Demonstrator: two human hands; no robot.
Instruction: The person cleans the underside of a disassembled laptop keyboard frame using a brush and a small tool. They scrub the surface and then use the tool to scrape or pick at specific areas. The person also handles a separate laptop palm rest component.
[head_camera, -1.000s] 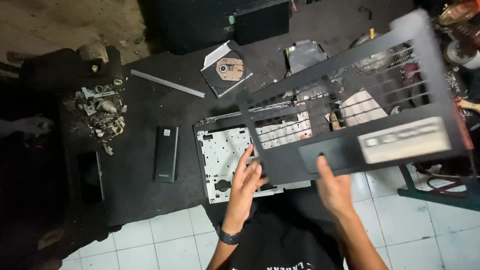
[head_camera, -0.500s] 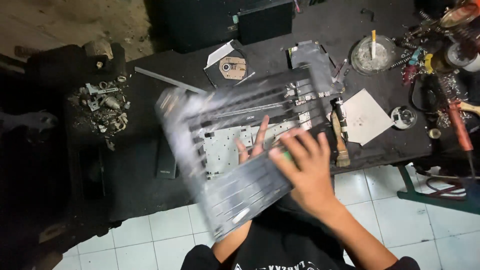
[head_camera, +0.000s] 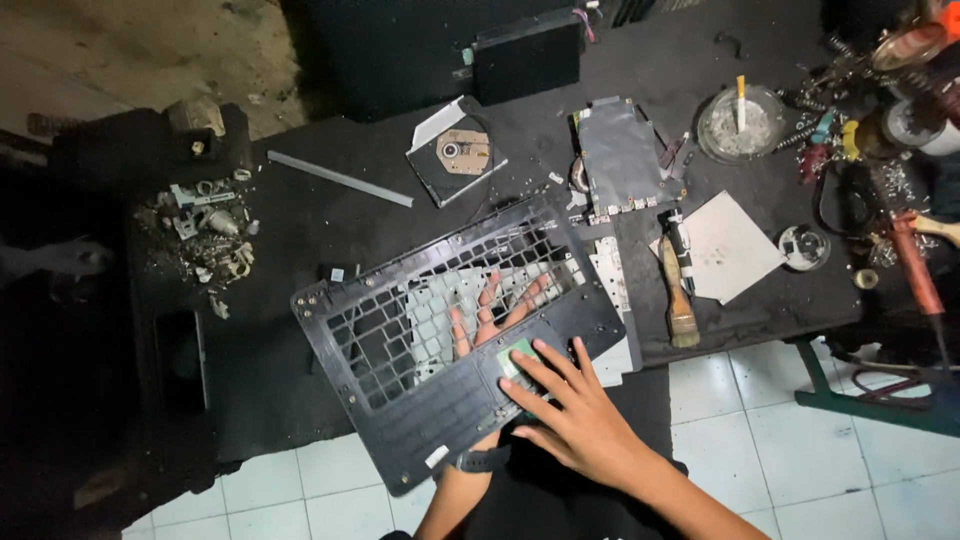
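One black laptop palmrest frame (head_camera: 400, 350), its key grid gaping empty, is lying tilted; the right hand (head_camera: 570, 420) is pressing flat on it, ungrasping, while the left hand (head_camera: 490, 320) is supporting underneath, fingers spread.

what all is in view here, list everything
laptop palmrest frame: 1, black, tilted over table edge
optical drive: 1, black and silver, behind frame
circuit board: 1, grey, right of drive
metal strip: 1, grey, left of drive
brush: 1, wooden handle, beside white paper
ashtray: 1, glass, far right
scrap pile: 1, whitish, left
left hand: under the frame
right hand: on frame's green-patched corner
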